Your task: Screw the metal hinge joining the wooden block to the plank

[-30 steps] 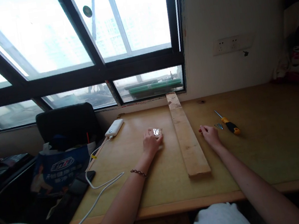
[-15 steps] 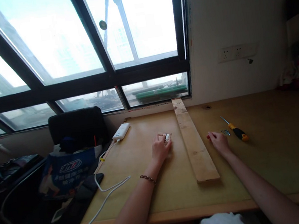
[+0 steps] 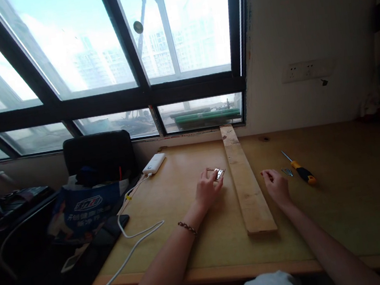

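My left hand [image 3: 209, 188] is over the table, left of a long wooden board [image 3: 251, 190], its fingers closed on a small silver metal hinge [image 3: 219, 173] with screw holes, partly covered by the fingers. My right hand [image 3: 276, 186] is just right of the board, thumb and fingers pinched together; whatever small thing may be between them cannot be made out. Several small screws [image 3: 287, 172] lie beside that hand. Farther right rests a yellow and black screwdriver [image 3: 302, 171], its shaft pointing toward the wall.
A white power bank [image 3: 154, 163] with a white cable [image 3: 132, 235] lies along the table's left edge. Past that edge are a black chair [image 3: 98, 150] and a blue bag [image 3: 86, 209]. A window and wall stand behind the table [image 3: 353, 195].
My left hand has shifted slightly right, bringing the hinge nearer the board. My right hand has moved a little left and down. The view has shifted slightly.
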### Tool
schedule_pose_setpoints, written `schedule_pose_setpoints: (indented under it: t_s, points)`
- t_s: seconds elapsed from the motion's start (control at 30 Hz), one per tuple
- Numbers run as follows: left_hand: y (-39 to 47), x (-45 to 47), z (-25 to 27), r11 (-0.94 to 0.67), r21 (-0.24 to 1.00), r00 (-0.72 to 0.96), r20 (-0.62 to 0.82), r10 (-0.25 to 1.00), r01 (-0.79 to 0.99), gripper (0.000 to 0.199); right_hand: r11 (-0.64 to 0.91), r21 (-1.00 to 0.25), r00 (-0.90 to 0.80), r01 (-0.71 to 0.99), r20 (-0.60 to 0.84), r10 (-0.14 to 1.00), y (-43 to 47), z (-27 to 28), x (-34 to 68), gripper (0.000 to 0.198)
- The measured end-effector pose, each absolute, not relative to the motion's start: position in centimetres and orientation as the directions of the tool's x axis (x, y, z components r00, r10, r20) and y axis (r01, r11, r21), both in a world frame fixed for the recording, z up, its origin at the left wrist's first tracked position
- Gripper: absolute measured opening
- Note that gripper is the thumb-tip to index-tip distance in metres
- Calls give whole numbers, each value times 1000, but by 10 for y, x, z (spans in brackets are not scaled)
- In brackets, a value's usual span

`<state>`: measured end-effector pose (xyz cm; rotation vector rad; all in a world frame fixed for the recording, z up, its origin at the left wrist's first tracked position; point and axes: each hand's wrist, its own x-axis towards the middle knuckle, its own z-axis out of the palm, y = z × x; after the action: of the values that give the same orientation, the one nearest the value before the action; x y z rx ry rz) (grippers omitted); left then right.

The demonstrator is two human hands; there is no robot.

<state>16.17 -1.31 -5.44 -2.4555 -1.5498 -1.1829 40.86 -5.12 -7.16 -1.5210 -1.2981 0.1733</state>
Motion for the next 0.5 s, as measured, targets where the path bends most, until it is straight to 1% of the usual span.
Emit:
schedule_pose_setpoints:
  t_s: [0.07,0.1,0.13,0.2,0.27,0.33,0.37,0.43,0.5]
  points:
    - [-14,164,-55,-543,349,238,630,740,764,31,252,-742,364,621,558,746,-57,-62,400,37]
    - [-15,165,-56,-556,347,239,643,727,756,30,286,-755,347,590,557,754,-58,-56,395,36]
    - [-15,166,-56,-565,350,239,652,720,747,30,309,-789,330,531,528,782,-59,-50,389,34]
    - [-15,167,-57,-574,368,232,658,717,731,30,284,-894,283,345,388,877,-57,-38,372,32]
    - [-17,167,-56,-579,381,225,662,715,720,30,143,-981,211,131,169,963,-51,-28,351,27]
    - [-18,168,-54,-579,376,221,669,710,723,31,-35,-994,115,-101,-47,992,-42,-20,328,19]
    - [-19,167,-53,-574,364,220,672,707,733,31,-92,-970,42,-226,-104,994,-38,-17,316,16]
    - [-19,166,-50,-550,328,217,675,706,768,32,-186,-878,-109,-441,-153,982,-31,-11,295,10]
    - [-18,163,-47,-510,278,208,680,703,814,33,-239,-799,-168,-552,-175,970,-25,-7,280,8]
